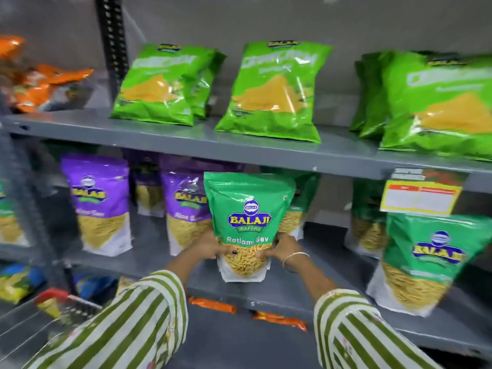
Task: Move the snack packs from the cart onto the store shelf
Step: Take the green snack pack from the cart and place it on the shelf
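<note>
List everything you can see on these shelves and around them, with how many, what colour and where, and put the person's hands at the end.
Light green packs: at least five, top shelf, in three groups.
Orange packs: a blurred pile, count unclear, top shelf far left.
Purple pouches: at least three, middle shelf left.
Ratlami Sev pouch: one, green, upright at the middle shelf front, held.
Other green pouches: at least three, middle shelf behind and right.
Price tag: one, yellow and red, top shelf edge right.
Orange wrappers: two, below the middle shelf edge.
Cart: one, wire with red trim, bottom left.
Left hand: grips the pouch's left side.
Right hand: grips its right side, bangle on wrist.
</note>
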The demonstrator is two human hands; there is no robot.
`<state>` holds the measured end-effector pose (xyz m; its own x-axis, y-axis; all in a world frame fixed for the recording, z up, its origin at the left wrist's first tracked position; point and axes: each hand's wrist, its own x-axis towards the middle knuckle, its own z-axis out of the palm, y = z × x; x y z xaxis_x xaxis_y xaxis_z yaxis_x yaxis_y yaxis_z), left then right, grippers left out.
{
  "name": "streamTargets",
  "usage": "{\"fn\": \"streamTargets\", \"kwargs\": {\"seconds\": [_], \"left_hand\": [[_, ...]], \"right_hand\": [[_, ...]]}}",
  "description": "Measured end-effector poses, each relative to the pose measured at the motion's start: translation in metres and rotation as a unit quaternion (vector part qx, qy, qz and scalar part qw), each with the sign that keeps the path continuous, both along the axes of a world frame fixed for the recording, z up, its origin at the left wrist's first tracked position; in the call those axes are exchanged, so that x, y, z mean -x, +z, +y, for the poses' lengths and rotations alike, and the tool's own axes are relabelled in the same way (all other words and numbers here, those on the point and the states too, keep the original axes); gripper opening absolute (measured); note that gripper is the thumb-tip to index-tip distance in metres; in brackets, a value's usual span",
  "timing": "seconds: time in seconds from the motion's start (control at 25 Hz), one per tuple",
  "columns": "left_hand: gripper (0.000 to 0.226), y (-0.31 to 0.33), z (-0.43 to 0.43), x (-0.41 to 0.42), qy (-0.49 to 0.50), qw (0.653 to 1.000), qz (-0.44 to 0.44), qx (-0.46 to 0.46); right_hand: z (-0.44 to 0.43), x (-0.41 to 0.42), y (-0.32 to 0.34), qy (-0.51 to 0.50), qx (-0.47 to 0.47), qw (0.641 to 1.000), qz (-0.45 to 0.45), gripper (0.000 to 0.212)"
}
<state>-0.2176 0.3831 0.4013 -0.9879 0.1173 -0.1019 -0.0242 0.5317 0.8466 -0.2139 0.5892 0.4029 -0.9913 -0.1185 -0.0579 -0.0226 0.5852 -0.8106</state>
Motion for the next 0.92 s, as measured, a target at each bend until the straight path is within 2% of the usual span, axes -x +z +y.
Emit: {"fn": "streamTargets", "kwargs": {"seconds": [0.12,0.28,0.4,0.52,0.64,0.72,0.8,0.92], "left_hand": [[0.053,-0.009,0.041,0.031,-0.020,0.999,-0.021,0.021],[0.052,-0.017,0.073,0.064,-0.062,0.996,-0.049,0.034],[0.051,-0.019,0.087,0.076,-0.083,0.995,-0.053,0.025],[0.052,-0.024,0.092,0.084,-0.093,0.994,-0.063,0.013],[0.054,-0.026,0.092,0.086,-0.099,0.993,-0.069,-0.003],[0.057,-0.030,0.092,0.083,-0.110,0.990,-0.082,-0.022],[0.062,-0.036,0.094,0.074,-0.121,0.987,-0.097,-0.050],[0.060,-0.048,0.098,0.059,-0.073,0.992,-0.072,-0.078]], "right_hand": [[0.039,0.005,-0.004,-0.055,-0.003,0.998,-0.012,0.028],[0.067,0.017,-0.005,-0.108,-0.069,0.992,-0.007,0.045],[0.079,0.025,-0.013,-0.124,-0.076,0.989,-0.018,0.038],[0.086,0.029,-0.019,-0.131,-0.062,0.989,-0.028,0.031],[0.088,0.029,-0.023,-0.132,-0.027,0.991,-0.028,0.056],[0.088,0.027,-0.027,-0.120,0.041,0.991,-0.037,0.063],[0.089,0.027,-0.034,-0.113,0.104,0.987,-0.055,0.065],[0.086,0.024,-0.043,-0.123,0.100,0.986,-0.053,0.061]]}}
